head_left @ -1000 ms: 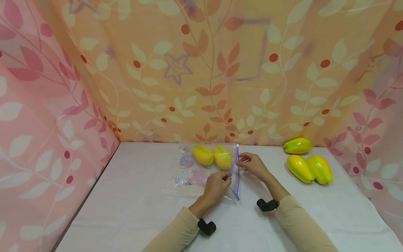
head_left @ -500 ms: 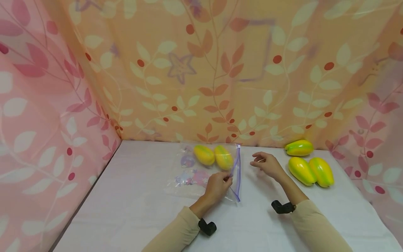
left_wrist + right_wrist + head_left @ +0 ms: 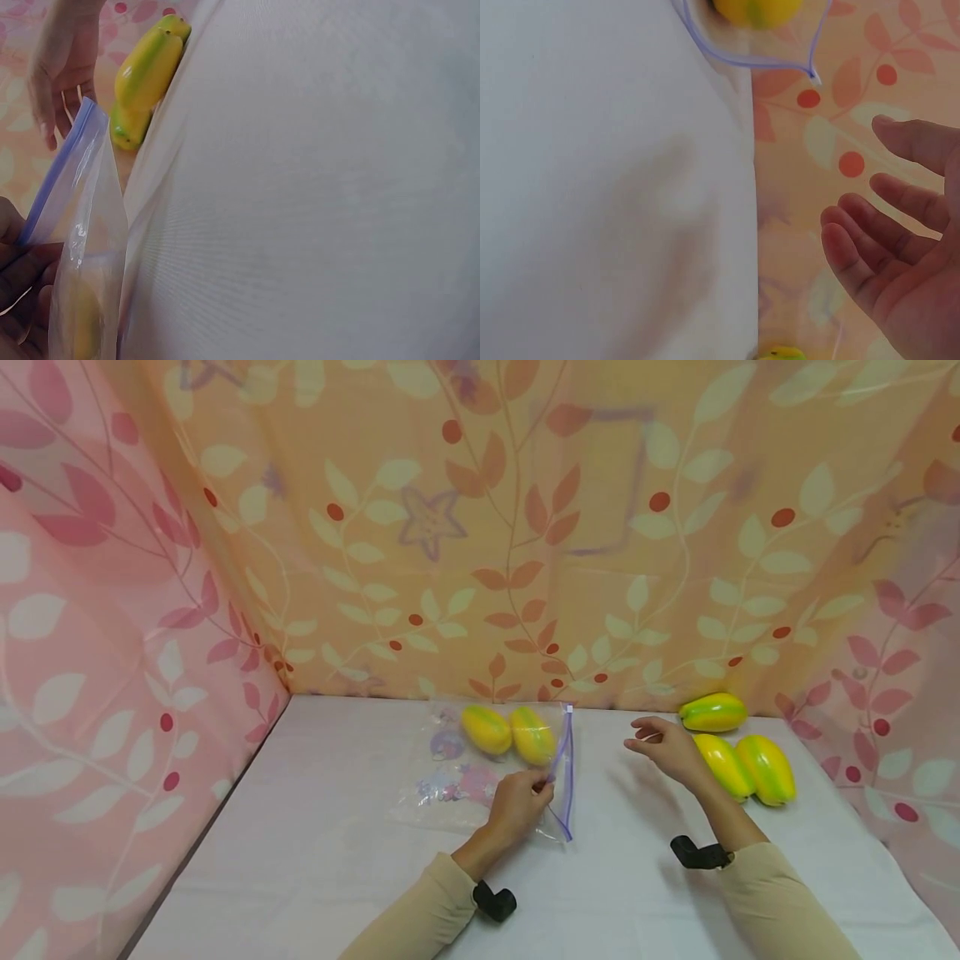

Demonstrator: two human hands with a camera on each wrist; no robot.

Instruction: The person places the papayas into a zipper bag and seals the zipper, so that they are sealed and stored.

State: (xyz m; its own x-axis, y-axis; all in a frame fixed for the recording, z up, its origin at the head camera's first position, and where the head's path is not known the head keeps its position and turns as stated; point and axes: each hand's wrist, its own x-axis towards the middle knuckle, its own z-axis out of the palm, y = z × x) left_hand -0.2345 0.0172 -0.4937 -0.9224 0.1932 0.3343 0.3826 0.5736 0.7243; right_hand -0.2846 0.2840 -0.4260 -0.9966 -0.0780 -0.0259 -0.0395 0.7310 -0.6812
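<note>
My left hand (image 3: 517, 810) pinches the purple zip edge of a clear zip bag (image 3: 450, 810) with printed cartoon figures, which lies on the table. Inside the bag are two yellow-green papayas, a left papaya (image 3: 485, 730) and a right papaya (image 3: 533, 737). The left wrist view shows the purple strip (image 3: 56, 169) lifted, with fingers around it. My right hand (image 3: 671, 756) hovers over the table, fingers loosely bent and holding nothing, as the right wrist view confirms. Just beyond it lie three loose papayas: one at the back (image 3: 714, 712), one partly behind the hand (image 3: 727, 768), and one at right (image 3: 765, 770).
A white cloth covers the table (image 3: 315, 827). Patterned curtains enclose it, with an orange curtain (image 3: 480, 568) at the back and pink curtains at both sides. A black wrist-camera mount (image 3: 697, 853) sits on the right wrist, another mount (image 3: 495, 902) on the left.
My right hand has let go of the bag's zip edge and moved right, toward the loose papayas. The left hand keeps its grip on the bag in the same place.
</note>
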